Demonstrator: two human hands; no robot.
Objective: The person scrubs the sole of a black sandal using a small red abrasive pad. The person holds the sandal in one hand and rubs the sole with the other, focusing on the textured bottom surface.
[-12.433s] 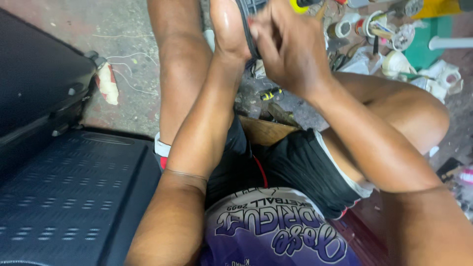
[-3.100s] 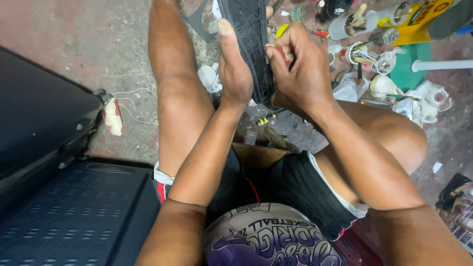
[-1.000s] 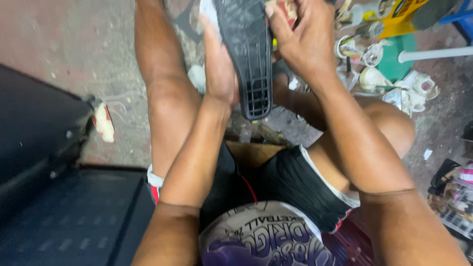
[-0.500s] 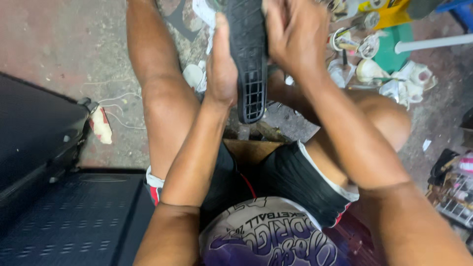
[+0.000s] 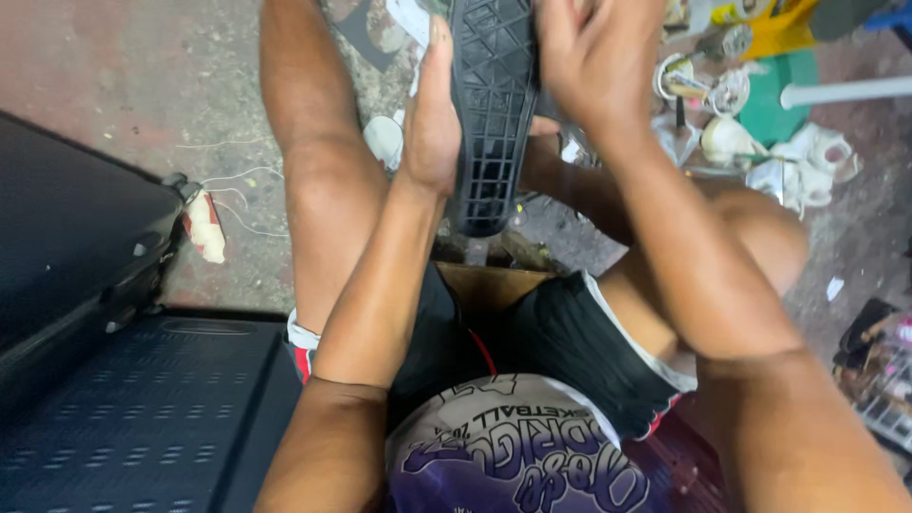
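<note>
You hold a black shoe sole [image 5: 492, 114] upright between your knees, tread grid toward you, its top cut off by the frame edge. Your left hand [image 5: 432, 123] lies flat along its left edge, fingers [image 5: 439, 47] straight and pressed against it; your right hand [image 5: 597, 62] grasps the right edge, fingers curled round it. On your left a black open suitcase [image 5: 104, 361] hems you in close. On your right, tape rolls [image 5: 698, 81], a green lid [image 5: 779, 85] and white rags [image 5: 807, 161] crowd the bare concrete floor [image 5: 123, 76], which lies open ahead on the left
</note>
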